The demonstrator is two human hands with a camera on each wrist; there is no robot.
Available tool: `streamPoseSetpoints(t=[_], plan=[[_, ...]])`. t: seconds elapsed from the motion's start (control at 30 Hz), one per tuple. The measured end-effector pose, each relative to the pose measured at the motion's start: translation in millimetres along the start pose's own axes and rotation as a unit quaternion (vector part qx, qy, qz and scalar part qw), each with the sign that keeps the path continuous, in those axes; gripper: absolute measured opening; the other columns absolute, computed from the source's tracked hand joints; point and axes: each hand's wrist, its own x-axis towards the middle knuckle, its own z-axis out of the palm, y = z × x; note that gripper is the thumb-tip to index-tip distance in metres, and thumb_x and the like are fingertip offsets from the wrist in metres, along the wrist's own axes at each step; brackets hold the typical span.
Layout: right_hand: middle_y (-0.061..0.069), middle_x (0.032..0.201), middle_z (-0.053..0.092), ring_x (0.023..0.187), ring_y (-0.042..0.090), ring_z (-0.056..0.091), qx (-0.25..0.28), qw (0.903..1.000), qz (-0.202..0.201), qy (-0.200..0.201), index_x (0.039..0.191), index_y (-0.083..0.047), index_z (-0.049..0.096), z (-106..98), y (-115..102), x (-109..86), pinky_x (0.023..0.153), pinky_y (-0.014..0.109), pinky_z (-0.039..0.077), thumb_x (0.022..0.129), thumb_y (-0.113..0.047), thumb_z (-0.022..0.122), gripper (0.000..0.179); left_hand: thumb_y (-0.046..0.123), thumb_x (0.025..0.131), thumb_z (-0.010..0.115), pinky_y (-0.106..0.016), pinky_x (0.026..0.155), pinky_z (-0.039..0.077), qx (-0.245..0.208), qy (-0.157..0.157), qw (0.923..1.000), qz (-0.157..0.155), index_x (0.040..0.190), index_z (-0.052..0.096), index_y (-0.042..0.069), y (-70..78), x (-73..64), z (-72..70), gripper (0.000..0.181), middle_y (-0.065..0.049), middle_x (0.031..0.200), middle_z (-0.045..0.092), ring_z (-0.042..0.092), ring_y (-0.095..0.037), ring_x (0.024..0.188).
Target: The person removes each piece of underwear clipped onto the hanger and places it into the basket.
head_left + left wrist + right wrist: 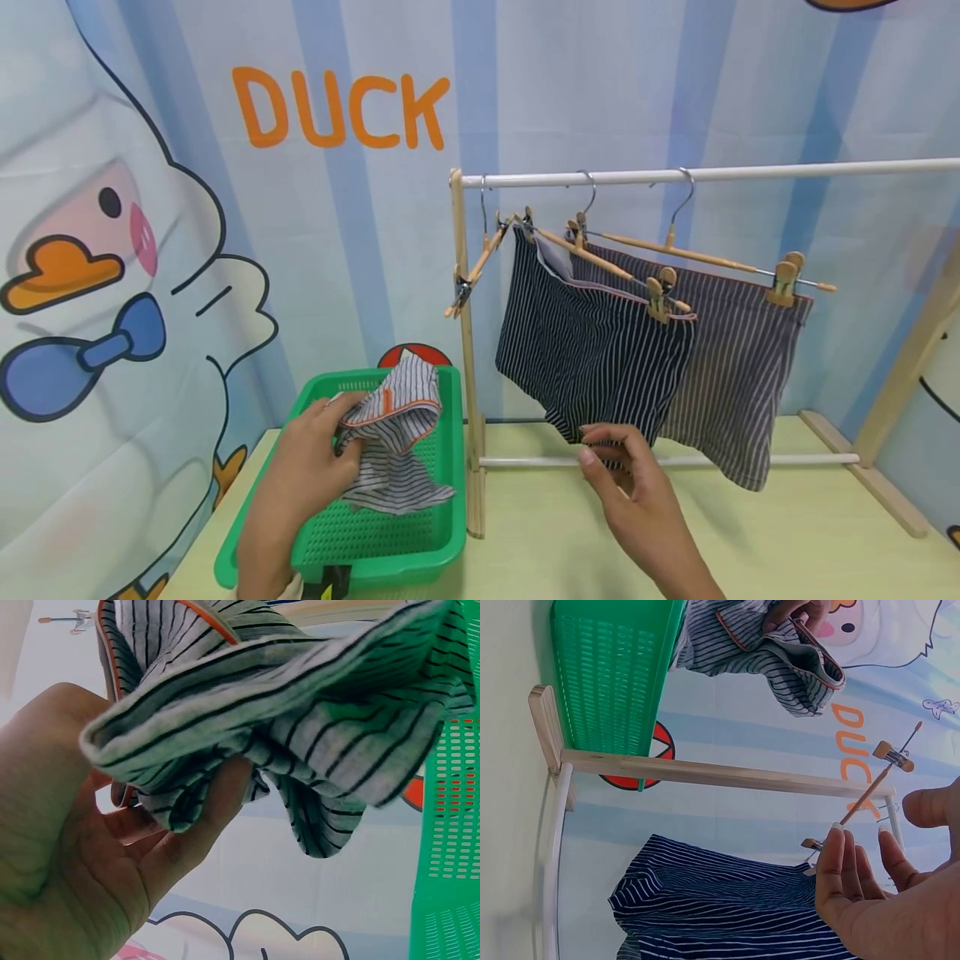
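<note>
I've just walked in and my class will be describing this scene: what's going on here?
A person's left hand holds light striped shorts with orange trim over a green basket. Their right hand, apparently holding nothing, is by the lower edge of dark striped shorts. Those and a grey striped pair hang from clip hangers on a clothes rack; the leftmost hanger carries no garment.

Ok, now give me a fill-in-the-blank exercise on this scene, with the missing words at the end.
1. The light striped garment is in the person's ____ hand.
2. The basket beside the rack is ____ in colour.
3. The orange letters on the backdrop spell ____.
4. The hangers hook over a rail that is ____ in colour.

Missing words: left; green; DUCK; white.
</note>
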Motion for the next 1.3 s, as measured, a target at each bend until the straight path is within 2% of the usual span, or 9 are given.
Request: streamPoseSetpoints(t=[0.37,0.63,0.97,1.03,1.17,1.3], plan=[[-0.011,0.124,0.054,0.104,-0.004,0.059,0.006,0.9998,0.012,0.012,0.119,-0.007,0.054,-11.4,1.1,5.0,0.083,0.018,0.054,0.101,-0.016,0.059,0.021,0.001,0.085,0.064,-0.033,0.062,0.036,0.01,-0.043,0.9989,-0.018,0.133,0.059,0.006,-5.7,0.4,1.9,0.049,-0.016,0.109,0.066,0.045,-0.019,0.075],[0.002,0.134,0.053,0.107,-0.004,0.057,-0.014,0.9998,0.01,0.008,0.12,-0.01,0.053,-17.8,0.6,6.0,0.084,0.016,0.052,0.102,-0.019,0.057,0.021,0.001,0.085,0.065,-0.034,0.063,0.037,0.014,-0.074,0.9969,-0.026,0.132,0.06,0.005,-10.2,-0.9,0.0,0.047,-0.015,0.105,0.066,0.044,-0.019,0.074],[0.002,0.133,0.054,0.106,-0.002,0.057,-0.014,0.9996,0.016,0.018,0.12,-0.008,0.053,-18.6,-2.8,3.9,0.085,0.014,0.05,0.102,-0.02,0.058,0.022,-0.001,0.081,0.065,-0.039,0.068,0.046,0.033,-0.105,0.9932,-0.04,0.131,0.06,0.003,-19.8,-0.1,-1.8,0.05,-0.017,0.114,0.068,0.058,-0.023,0.086],[0.002,0.132,0.054,0.106,-0.001,0.057,-0.016,0.9996,0.012,0.019,0.12,-0.008,0.053,-18.7,-2.9,3.9,0.085,0.014,0.05,0.102,-0.019,0.058,0.022,-0.003,0.078,0.063,-0.038,0.068,0.045,0.033,-0.113,0.9923,-0.038,0.128,0.062,0.003,-20.8,0.0,-1.9,0.05,-0.016,0.112,0.068,0.057,-0.022,0.087],[0.001,0.132,0.054,0.106,0.0,0.058,-0.017,0.9997,0.006,0.016,0.12,-0.008,0.053,-19.4,-2.6,3.0,0.084,0.016,0.051,0.102,-0.02,0.057,0.022,-0.01,0.073,0.056,-0.033,0.06,0.037,0.015,-0.147,0.9879,-0.048,0.122,0.067,0.006,-21.2,0.0,-1.2,0.053,-0.013,0.107,0.069,0.048,-0.02,0.078],[0.002,0.131,0.054,0.105,0.0,0.058,-0.019,0.9997,-0.002,0.016,0.12,-0.005,0.053,-19.6,-2.3,2.6,0.083,0.016,0.051,0.102,-0.018,0.057,0.023,-0.015,0.069,0.051,-0.03,0.051,0.031,-0.011,-0.175,0.9816,-0.076,0.117,0.069,0.008,-21.1,0.0,1.1,0.056,-0.012,0.102,0.067,0.047,-0.021,0.075]])
